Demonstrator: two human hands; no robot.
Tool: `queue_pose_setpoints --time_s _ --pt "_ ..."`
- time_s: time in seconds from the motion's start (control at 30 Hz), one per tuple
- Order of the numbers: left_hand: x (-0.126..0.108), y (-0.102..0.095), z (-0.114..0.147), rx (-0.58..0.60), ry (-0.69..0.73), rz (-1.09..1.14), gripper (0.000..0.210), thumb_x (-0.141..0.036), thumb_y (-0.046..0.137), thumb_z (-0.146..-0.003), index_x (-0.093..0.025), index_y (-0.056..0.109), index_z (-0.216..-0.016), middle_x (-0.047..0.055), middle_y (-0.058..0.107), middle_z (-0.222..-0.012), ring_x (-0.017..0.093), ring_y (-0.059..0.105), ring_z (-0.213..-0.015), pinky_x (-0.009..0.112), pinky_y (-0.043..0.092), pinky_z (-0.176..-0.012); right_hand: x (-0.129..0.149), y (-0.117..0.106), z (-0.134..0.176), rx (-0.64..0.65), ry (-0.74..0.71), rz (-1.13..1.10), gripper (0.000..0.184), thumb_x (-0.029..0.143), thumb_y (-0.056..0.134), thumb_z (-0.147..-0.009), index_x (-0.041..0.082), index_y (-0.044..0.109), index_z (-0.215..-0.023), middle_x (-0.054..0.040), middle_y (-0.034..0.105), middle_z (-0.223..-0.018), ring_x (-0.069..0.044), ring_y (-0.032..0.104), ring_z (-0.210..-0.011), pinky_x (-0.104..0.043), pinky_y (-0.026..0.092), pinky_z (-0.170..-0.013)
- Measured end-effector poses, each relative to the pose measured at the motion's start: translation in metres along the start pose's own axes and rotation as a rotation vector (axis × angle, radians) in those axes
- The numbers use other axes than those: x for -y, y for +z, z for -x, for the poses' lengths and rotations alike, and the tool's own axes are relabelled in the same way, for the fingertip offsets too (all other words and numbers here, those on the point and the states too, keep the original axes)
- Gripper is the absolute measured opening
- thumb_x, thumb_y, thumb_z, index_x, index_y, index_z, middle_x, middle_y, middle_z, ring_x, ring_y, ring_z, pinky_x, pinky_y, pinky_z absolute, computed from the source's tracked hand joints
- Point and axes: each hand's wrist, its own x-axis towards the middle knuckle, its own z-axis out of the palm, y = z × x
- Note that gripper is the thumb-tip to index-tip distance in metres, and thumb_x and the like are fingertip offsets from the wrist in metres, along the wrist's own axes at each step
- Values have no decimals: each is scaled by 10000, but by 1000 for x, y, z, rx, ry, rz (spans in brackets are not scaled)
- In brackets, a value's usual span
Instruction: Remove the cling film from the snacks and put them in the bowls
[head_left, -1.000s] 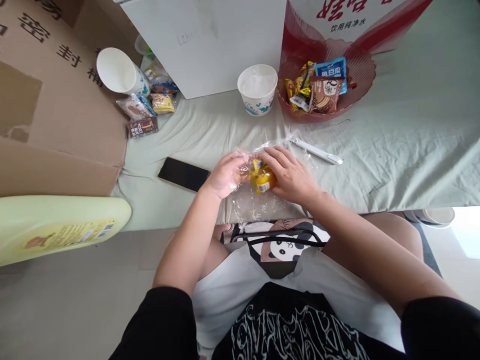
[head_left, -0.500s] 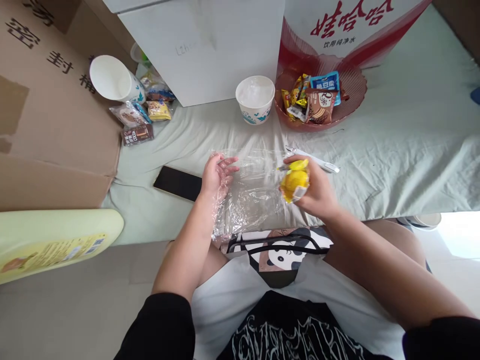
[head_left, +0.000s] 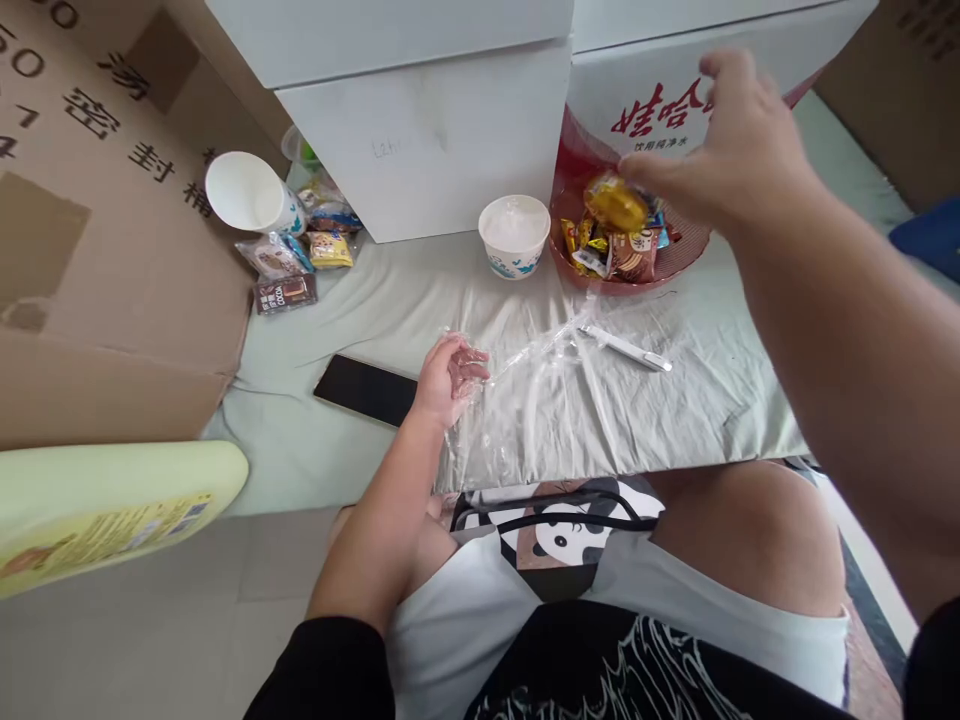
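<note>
My left hand [head_left: 450,378] rests on the cloth-covered surface, its fingers loosely curled in a clear plastic bag [head_left: 525,430]. Crinkled film shows around the fingertips and stretches off to the right. High on the right, my right hand [head_left: 739,150] is blurred, its thumb and fingers spread wide. Just beneath its thumb a yellow-wrapped snack [head_left: 616,203] is in the air over the pink ribbed bowl [head_left: 686,268], clear of the fingers. Inside the bowl lie several small packets, including a brown snack packet [head_left: 634,258].
A phone [head_left: 366,388] lies left of my left hand; a white utility knife [head_left: 626,348] lies to the right. Behind stand a paper bowl [head_left: 514,240] and white boxes [head_left: 450,140]. A tipped paper cup [head_left: 251,195], a cocoa packet [head_left: 286,294] and a cardboard box [head_left: 135,330] occupy the left.
My right hand has gone up and right from the plastic to the bowl and let go of the yellow snack. My left hand has stayed by the plastic. The view has shifted slightly.
</note>
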Motion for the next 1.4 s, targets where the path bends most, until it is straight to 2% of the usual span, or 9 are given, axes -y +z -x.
queue_pose_setpoints --time_s 0.13,0.4,0.57,0.67,0.83,1.03,1.2,1.33,1.4 --pt "-1 -6 2 129 -15 -8 345 -392 775 -672 -213 498 -771 -16 710 -616 140 674 -484 167 329 -384 -24 38 82 -25 -378 -331 270 287 611 -891 169 678 -1125 -125 742 -1163 -271 701 -1097 -501 567 -1002" --pt "5 -8 23 633 -247 -71 343 -450 738 -809 -214 497 -744 13 704 -591 147 602 -421 392 614 -698 -64 104 169 114 -831 -346 749 133 606 -850 357 419 -1540 -84 339 -1684 -346 384 -1543 -629 422 -1195" --pt "11 -6 28 783 -341 -237 383 -504 782 -773 -201 548 -784 70 741 -629 182 612 -393 288 487 -445 -53 93 175 114 -877 -230 408 190 655 -874 332 634 -1256 -37 367 -1688 -355 315 -1582 -624 368 -1218" --pt "6 -8 20 639 -250 -212 367 -470 779 -740 -204 528 -742 52 726 -600 173 610 -388 253 449 -401 -55 90 173 89 -905 -180 51 235 632 -912 271 666 -903 -19 670 -1420 -349 454 -1501 -613 319 -1225" --pt "-11 -15 3 183 56 -113 207 -322 710 -772 -193 558 -718 -11 691 -625 118 663 -518 238 578 -587 -65 90 166 -11 -858 -182 120 188 607 -926 259 620 -830 33 792 -976 -230 723 -1134 -487 359 -1188" --pt "-14 -14 2 -24 66 -117 235 -386 727 -827 -222 561 -857 -18 693 -732 141 710 -641 223 552 -558 -64 92 167 -214 -715 -82 322 183 626 -887 274 661 -1194 -103 685 -1343 -316 627 -1283 -489 469 -1040" --pt "-7 -21 -10 -114 119 -88 277 -432 691 -843 -261 541 -1001 30 715 -973 186 744 -851 289 601 -712 -66 102 175 139 -860 38 497 132 617 -847 320 671 -1304 -35 717 -1347 -335 550 -1394 -614 255 -1224" --pt "-12 -40 -11 -408 647 -138 370 -392 688 -821 -322 514 -1140 24 629 -1213 181 695 -1105 355 564 -981 -73 106 172 302 -810 67 255 195 563 -913 263 756 -1066 -43 793 -1083 -286 696 -1149 -618 208 -1246" --pt "-11 -45 6 -344 1016 -362 330 -437 700 -833 -299 564 -1100 30 632 -1162 198 677 -1114 393 539 -1027 -78 105 168 282 -732 60 216 229 540 -927 247 754 -945 -48 791 -986 -271 724 -1046 -592 280 -1219"
